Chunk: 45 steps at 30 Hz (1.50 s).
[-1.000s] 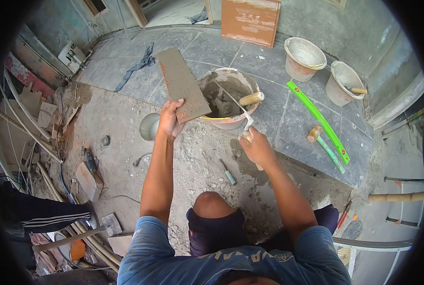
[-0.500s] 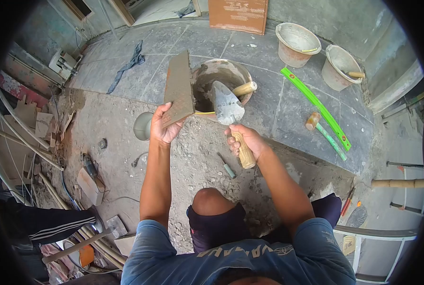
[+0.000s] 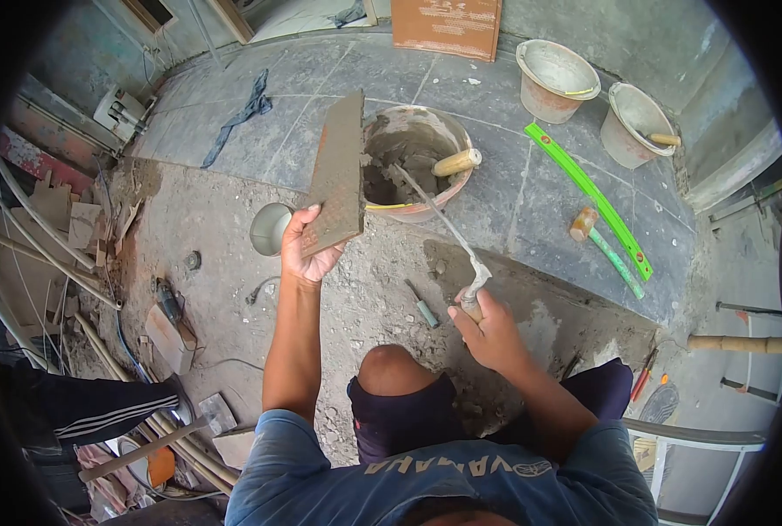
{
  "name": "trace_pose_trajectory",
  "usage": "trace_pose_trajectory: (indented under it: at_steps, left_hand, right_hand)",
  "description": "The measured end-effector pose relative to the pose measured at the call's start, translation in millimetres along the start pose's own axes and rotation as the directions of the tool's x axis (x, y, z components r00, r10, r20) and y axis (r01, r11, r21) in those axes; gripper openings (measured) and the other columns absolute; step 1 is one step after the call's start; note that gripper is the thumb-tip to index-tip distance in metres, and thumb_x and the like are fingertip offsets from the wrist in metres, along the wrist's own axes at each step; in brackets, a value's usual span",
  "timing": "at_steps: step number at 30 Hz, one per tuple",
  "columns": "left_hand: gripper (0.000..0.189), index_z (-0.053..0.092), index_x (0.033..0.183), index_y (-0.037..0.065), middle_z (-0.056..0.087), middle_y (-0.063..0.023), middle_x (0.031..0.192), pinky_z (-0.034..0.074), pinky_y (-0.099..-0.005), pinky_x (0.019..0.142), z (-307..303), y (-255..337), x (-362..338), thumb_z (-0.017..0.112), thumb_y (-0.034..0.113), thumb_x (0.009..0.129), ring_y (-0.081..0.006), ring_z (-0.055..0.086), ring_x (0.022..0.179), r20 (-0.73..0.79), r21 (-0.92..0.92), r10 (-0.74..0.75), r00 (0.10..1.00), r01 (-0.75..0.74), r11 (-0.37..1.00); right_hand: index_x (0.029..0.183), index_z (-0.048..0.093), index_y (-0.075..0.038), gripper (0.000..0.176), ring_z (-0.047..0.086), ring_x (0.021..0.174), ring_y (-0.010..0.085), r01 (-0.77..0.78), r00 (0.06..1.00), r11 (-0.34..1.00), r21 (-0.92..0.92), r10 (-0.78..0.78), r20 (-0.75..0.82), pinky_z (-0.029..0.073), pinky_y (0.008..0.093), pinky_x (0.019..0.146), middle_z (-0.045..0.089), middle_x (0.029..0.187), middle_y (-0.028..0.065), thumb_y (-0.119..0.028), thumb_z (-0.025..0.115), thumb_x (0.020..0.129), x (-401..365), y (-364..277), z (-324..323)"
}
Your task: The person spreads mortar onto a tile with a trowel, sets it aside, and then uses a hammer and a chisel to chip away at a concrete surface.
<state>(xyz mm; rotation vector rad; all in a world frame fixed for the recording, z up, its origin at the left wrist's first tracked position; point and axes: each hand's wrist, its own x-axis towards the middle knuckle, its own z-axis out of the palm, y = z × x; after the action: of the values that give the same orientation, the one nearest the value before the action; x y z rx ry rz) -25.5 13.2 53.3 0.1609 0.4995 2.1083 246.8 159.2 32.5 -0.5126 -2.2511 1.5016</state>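
Observation:
My left hand (image 3: 307,250) grips the lower end of a flat tile (image 3: 336,175), held upright on edge with grey mortar along its side. Closed round a wooden handle, my right hand (image 3: 489,331) holds a trowel (image 3: 448,219). Its blade is seen edge-on, slanting up and left over the front rim of a mortar bucket (image 3: 419,210). Wet grey mortar coats the bucket's inside, and another wooden handle (image 3: 457,162) sticks out over its right side. The tile stands beside the bucket's left rim.
A green level (image 3: 588,193) and a mallet (image 3: 603,245) lie on the floor tiles to the right. Behind them stand two buckets (image 3: 555,88). A metal can (image 3: 271,230), a chisel (image 3: 423,307) and a power tool (image 3: 168,302) rest on the rubble. Another person's leg (image 3: 110,405) is at left.
My right hand has moved down and right, turning the trowel from face-on to edge-on. The tile stays in my left hand, slightly shifted in view.

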Motion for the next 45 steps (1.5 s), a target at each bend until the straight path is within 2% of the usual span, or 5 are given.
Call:
trace_pose_trajectory:
  at_steps: [14,26,32,35,45]
  left_hand:
    - [0.035,0.059,0.116,-0.003,0.063,-0.0214,0.115,0.055,-0.0502,0.085,7.0,-17.9,-34.2,0.051,0.022,0.091,-0.0346,0.066,0.097,0.156,-0.168,0.164,0.974,-0.137,0.976]
    - [0.062,0.042,0.128,-0.012,0.061,-0.0257,0.113,0.056,-0.0437,0.083,19.4,-35.9,-120.5,0.059,0.008,0.072,-0.0334,0.066,0.096,0.041,0.012,0.064,0.997,-0.065,0.998]
    - [0.062,0.039,0.127,-0.016,0.060,-0.0310,0.111,0.058,-0.0459,0.081,12.0,-37.7,-147.6,0.056,0.007,0.073,-0.0368,0.067,0.093,0.252,-0.278,0.039,0.967,0.034,0.960]
    - [0.054,0.040,0.127,-0.012,0.063,-0.0228,0.090,0.042,-0.0256,0.035,0.8,-38.3,-152.0,0.049,0.012,0.079,-0.0165,0.054,0.045,0.219,-0.083,0.054,0.974,-0.036,0.996]
    - [0.065,0.041,0.128,-0.013,0.060,-0.0270,0.114,0.056,-0.0429,0.082,-20.1,-43.3,-138.6,0.059,0.008,0.070,-0.0335,0.067,0.094,0.023,-0.017,0.019,1.000,-0.018,1.000]
  right_hand:
    - [0.098,0.053,0.001,0.034,0.062,0.067,0.0421,0.363,0.932,0.917,-0.167,-0.358,0.064,0.052,0.0470,0.058,0.062,0.080,0.0206,-0.021,0.070,0.078,1.6,-17.7,44.1]
    - [0.098,0.051,0.008,0.034,0.059,0.071,0.0496,0.208,0.976,0.977,0.052,-0.205,-0.069,0.048,0.0487,0.061,0.061,0.076,0.0297,-0.024,0.060,0.088,125.6,17.3,57.1]
    - [0.097,0.051,0.004,0.025,0.054,0.050,0.0181,-0.309,0.948,0.924,0.226,0.282,0.144,0.043,0.0351,0.046,0.056,0.065,0.0114,-0.020,0.057,0.089,175.9,4.2,49.8]
    - [0.101,0.052,0.001,0.026,0.052,0.051,0.0162,-0.353,0.935,0.848,0.396,0.311,0.167,0.043,0.0314,0.046,0.054,0.068,0.0068,-0.021,0.055,0.088,169.2,-0.8,47.7]
    - [0.115,0.048,0.002,0.043,0.049,0.047,0.0111,-0.708,0.673,-0.234,0.666,-0.507,0.538,0.046,0.0267,0.039,0.049,0.069,0.0055,-0.034,0.046,0.093,164.8,30.0,15.2]
